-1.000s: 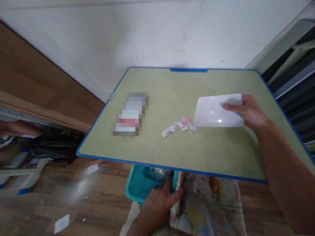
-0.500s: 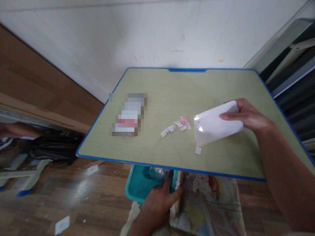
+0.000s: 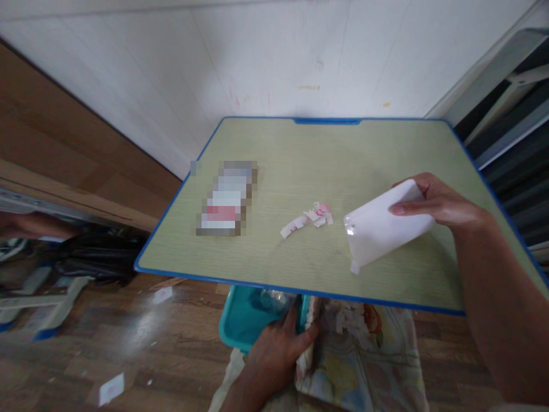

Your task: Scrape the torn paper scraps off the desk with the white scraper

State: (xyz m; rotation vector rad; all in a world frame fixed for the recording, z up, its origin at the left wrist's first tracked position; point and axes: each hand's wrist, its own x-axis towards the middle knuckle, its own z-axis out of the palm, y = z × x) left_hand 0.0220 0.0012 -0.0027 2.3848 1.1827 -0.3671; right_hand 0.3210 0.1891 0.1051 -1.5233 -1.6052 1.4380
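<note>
Our right hand (image 3: pixel 433 197) reaches in from the right above the pale green, wood-grained table with blue edging (image 3: pixel 278 154), wrist bent, thumb along the face and fingers behind, grasping a glossy white flat plastic plate (image 3: pixel 386 229). We hold it tilted over the table's right half, its lower corner at a small white paper square (image 3: pixel 355 267).

Our left hand (image 3: pixel 274 343) is down below the table edge, fingers and thumb about the rim of a teal plastic basin (image 3: pixel 246 323) and a fold of floral cloth (image 3: pixel 347 372); we cannot tell whether it grips. The table's front edge partly hides the basin. Torn white and pink paper scraps (image 3: pixel 318 216) lie between the plate and a pixelated rectangular object (image 3: pixel 227 197).
</note>
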